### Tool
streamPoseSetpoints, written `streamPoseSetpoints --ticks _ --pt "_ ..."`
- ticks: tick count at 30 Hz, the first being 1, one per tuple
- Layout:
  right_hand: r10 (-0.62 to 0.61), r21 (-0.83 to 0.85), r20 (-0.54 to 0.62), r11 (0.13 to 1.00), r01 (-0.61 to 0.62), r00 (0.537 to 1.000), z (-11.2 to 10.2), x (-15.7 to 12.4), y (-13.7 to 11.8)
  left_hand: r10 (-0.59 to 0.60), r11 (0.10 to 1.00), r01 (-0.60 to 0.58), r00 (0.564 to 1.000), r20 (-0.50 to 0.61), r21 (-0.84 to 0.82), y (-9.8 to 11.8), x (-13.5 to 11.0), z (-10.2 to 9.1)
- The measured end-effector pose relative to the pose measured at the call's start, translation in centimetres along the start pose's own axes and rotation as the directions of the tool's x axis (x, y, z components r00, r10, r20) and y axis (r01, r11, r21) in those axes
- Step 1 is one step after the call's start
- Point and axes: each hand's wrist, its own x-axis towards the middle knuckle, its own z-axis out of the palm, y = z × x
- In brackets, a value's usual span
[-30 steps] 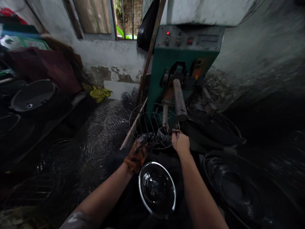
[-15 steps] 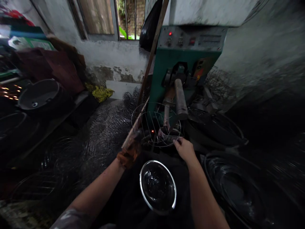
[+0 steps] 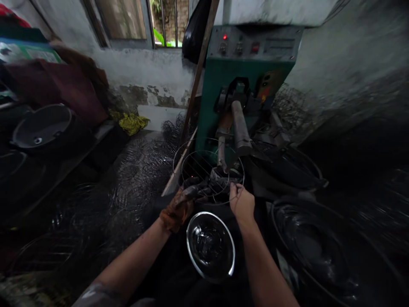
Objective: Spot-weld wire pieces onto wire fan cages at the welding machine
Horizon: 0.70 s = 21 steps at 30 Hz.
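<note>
A round wire rack [image 3: 182,170] with parallel cross wires is held below the rods of a green machine that looks like a spot welder [image 3: 247,70]. My left hand [image 3: 183,199], in a dark glove with an orange-brown cuff, is closed on the rack's near left edge. Bare, my right hand [image 3: 242,201] pinches the rim at the near right. Whether a small piece is also between those fingers, I cannot tell. The upper rod [image 3: 240,128] and the thinner lower rod [image 3: 221,153] stand over the rack. A shiny metal bowl [image 3: 233,251] with dark small pieces sits at my lap.
Piled wire racks [image 3: 140,166] cover the floor on the left. Dark basins [image 3: 273,221] stand at the right. A wooden plank [image 3: 200,72] leans beside the machine. Black pots [image 3: 41,125] and a yellow cloth [image 3: 131,123] are farther left.
My left hand has moved right and forward along the rack's near edge. My right hand has turned slightly inward. The rack has shifted a little, and an orange glow under it has dimmed.
</note>
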Motion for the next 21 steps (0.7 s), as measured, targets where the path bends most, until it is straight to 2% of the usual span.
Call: streamPoseSetpoints --ticks 3,7,13,21 --pt "0.007 -0.112 0.068 0.994 0.001 0.998 -0.6 1.6 -0.8 0.073 0.997 -0.073 0.997 0.015 0.021 -0.7 0.6 1.1" --pt "0.010 -0.194 0.140 0.981 0.017 0.990 -1.1 3.3 -1.9 0.116 0.993 -0.116 0.993 0.017 0.032 -0.4 2.0 1.8" --pt "-0.034 -0.216 0.151 0.974 0.067 0.988 -1.0 5.0 -2.2 0.149 0.989 -0.150 0.988 -0.029 -0.016 -0.6 3.5 2.4" --pt "-0.049 -0.240 0.147 0.967 0.084 0.988 -1.2 5.8 -1.9 0.169 0.985 -0.170 0.985 -0.037 -0.029 -1.3 3.5 3.0"
